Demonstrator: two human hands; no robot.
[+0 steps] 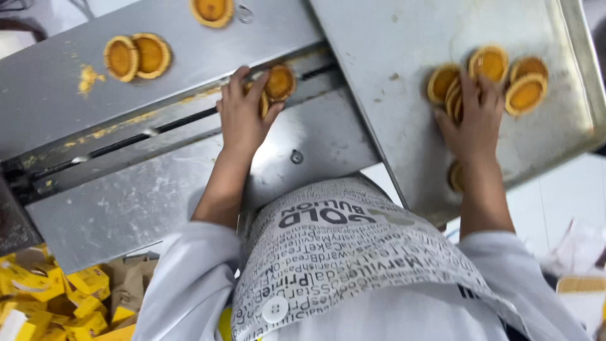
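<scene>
Down at far left, well below and left of the metal conveyor bed (158, 189): yellow cartons (57, 297) heaped with brown cardboard. Up on the conveyor's sloped upper plate, two tarts (137, 57) lying side by side and touching, pale fluted shells, orange filling; crumbs of yellow filling (88, 77) just left of them. Further right along the same plate, at the top edge of view, one more tart (212, 11), partly cut off. Near the conveyor's middle, left hand (243, 113) stretched forward from a bare forearm, white sleeve pushed back to the elbow, palm down, fingers curled over the dark slot that runs across the bed; fingertips closed on a small tart (280, 82) at the slot's lip, with what looks like a second one tucked under the thumb side, mostly hidden. Right of the conveyor, butting against it, a steel tray (391, 76), scuffed and dotted with crumbs. On that tray, right hand (475, 120) reaching forward, wrist straight, fingers spread and bent down over a cluster of tarts (489, 79), gripping the nearest few stacked on edge; others lying flat just beyond the fingertips. One stray tart (456, 177) beside the wrist, toward the tray's near rim. Below both arms, a white apron with grey lettering (341, 252).
</scene>
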